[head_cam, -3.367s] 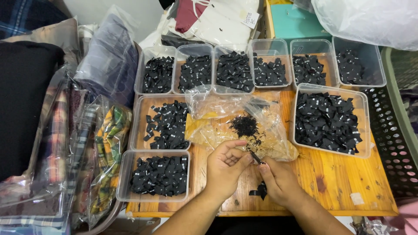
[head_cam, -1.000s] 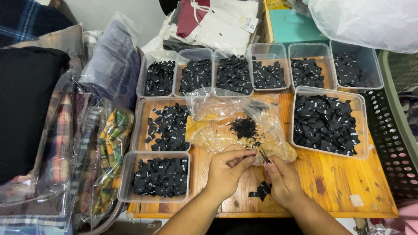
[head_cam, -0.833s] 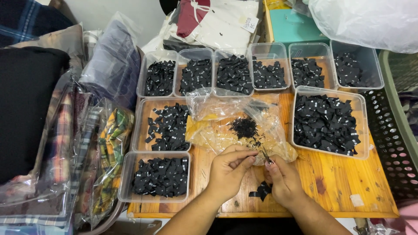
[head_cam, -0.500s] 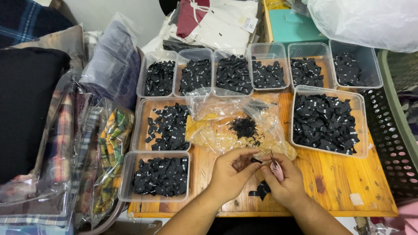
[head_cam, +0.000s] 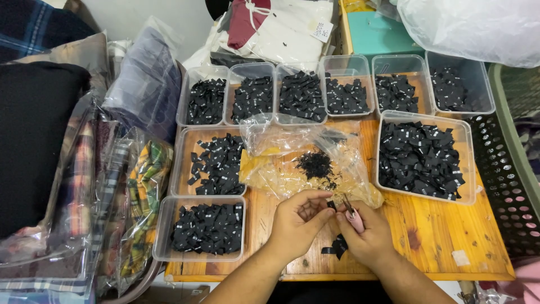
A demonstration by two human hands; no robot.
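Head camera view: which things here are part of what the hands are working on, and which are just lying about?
In use:
left hand pinching a small black label
right hand holding a pink-handled tool
clear bag with black scraps
clear tubs of black labels

Lying about:
bagged plaid fabrics
white garment
black perforated basket

Under your hands the surface is varnished pine-like wood, smooth with a soft sheen and visible grain. Your clear plastic tubs look glossy and slightly scuffed. The labels in them are matt black woven cloth. The crumpled bag is thin, shiny transparent film. Your small cutter's handle is smooth pink plastic; its tip looks like metal.
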